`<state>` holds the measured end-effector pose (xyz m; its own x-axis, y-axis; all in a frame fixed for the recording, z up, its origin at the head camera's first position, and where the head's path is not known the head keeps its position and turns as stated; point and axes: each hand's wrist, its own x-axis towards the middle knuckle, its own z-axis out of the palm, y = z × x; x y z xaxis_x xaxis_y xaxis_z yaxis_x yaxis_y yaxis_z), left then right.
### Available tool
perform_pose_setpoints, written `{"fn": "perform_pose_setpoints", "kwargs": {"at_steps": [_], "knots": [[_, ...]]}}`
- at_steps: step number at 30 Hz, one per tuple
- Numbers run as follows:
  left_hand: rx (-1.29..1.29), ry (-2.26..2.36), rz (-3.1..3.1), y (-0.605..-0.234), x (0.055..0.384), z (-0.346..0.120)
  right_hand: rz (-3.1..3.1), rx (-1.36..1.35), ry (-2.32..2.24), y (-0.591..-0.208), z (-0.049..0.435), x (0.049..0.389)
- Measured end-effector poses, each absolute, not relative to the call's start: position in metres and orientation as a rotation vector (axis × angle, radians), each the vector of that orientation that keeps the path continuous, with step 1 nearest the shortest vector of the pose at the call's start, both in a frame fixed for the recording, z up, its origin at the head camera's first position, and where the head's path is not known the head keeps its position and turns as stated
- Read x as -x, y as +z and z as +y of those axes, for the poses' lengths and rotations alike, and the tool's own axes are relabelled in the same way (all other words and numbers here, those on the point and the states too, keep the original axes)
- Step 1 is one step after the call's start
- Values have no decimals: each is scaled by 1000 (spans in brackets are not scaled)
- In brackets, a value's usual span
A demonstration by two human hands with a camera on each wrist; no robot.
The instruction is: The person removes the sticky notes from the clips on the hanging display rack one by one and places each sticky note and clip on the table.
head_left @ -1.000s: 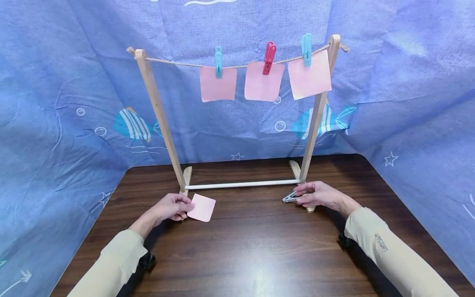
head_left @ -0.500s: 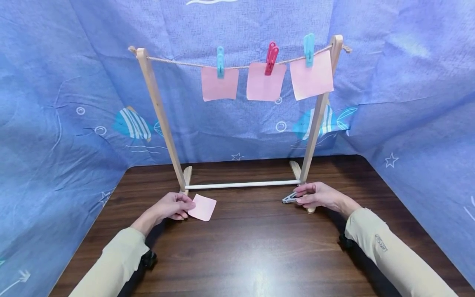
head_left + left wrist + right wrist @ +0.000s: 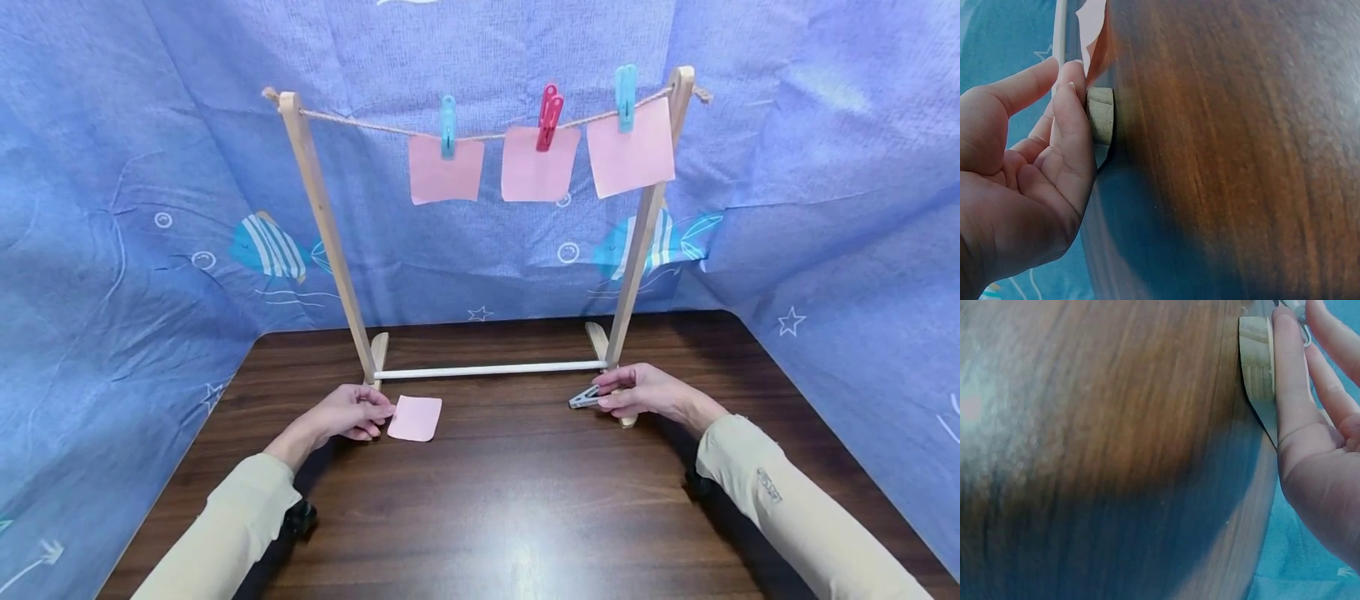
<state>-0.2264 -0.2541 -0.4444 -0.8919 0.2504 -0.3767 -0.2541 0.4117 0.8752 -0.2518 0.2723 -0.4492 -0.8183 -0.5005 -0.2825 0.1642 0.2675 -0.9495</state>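
Note:
A square pink paper note is just beyond the fingertips of my left hand, low over or on the table. In the left wrist view the note looks curved, and the thumb of the left hand stands apart from the fingers. Whether a fingertip still touches its edge is hard to tell. My right hand pinches a grey clothespin by the rack's right foot. Only a bit of that clothespin shows in the right wrist view, past the fingers of the right hand.
A wooden rack stands at the back, with a white bar between its feet. From its rope hang three pink notes, under a blue clothespin, a red clothespin and another blue clothespin. Blue cloth hangs behind.
The pink note has come away from between my left thumb and fingers, turning flatter and shifting slightly right. My right hand keeps the grey clothespin in the same place.

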Motion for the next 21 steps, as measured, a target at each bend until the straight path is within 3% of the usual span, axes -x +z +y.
{"fn": "perform_pose_setpoints", "kwargs": {"at_steps": [21], "knots": [[27,1562,2219,-444,223,-254,2028,306,-1552,-447,271,253]]}}
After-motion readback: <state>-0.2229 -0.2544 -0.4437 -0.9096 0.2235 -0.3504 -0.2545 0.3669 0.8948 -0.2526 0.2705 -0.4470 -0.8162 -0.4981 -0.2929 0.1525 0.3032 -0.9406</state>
